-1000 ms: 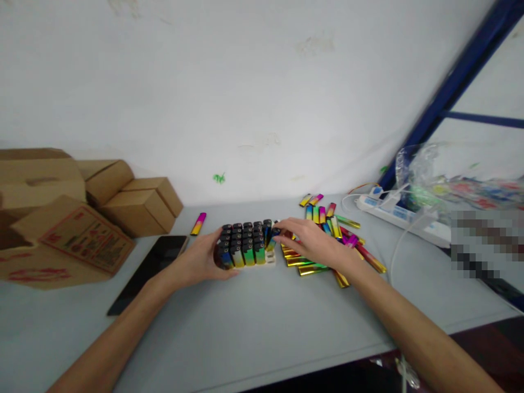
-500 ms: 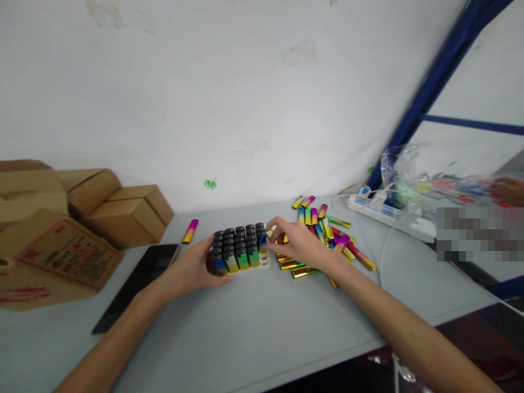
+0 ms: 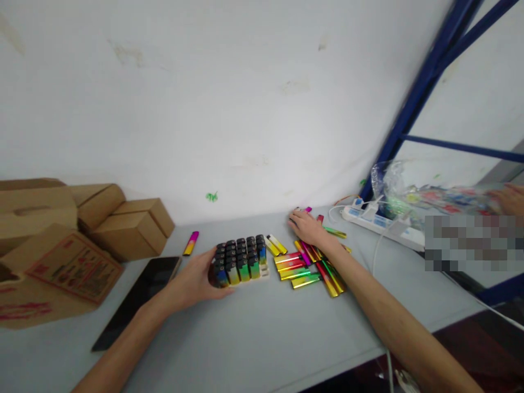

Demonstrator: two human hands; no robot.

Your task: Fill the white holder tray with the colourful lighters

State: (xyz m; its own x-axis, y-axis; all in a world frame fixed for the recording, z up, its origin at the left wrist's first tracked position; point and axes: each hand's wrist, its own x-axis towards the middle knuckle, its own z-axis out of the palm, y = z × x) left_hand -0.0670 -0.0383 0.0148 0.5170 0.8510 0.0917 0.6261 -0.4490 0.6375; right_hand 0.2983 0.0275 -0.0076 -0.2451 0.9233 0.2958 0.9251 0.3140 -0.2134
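My left hand (image 3: 200, 275) is wrapped round the left end of a block of lighters (image 3: 241, 262). They stand upright in rows, with black tops and shiny coloured bodies, in a pale tray (image 3: 265, 272). A free slot shows at the tray's near right corner. My right hand (image 3: 308, 226) is at the back of a loose pile of slim shiny pieces (image 3: 292, 267), which look like lighter casings in gold, red, green and purple. Its fingers are curled down, and whatever they hold is hidden.
One purple-yellow piece (image 3: 191, 243) lies apart on the left of the grey table (image 3: 245, 338). A dark flat tablet-like panel (image 3: 139, 300) and cardboard boxes (image 3: 131, 232) stand further left. On the right are a white power strip (image 3: 382, 226) and another person's hand (image 3: 511, 199) with a plastic bag (image 3: 446, 199).
My right hand has left the tray's right end and moved right and away to the back of the loose pile. My left hand still grips the block. The view has tilted slightly up.
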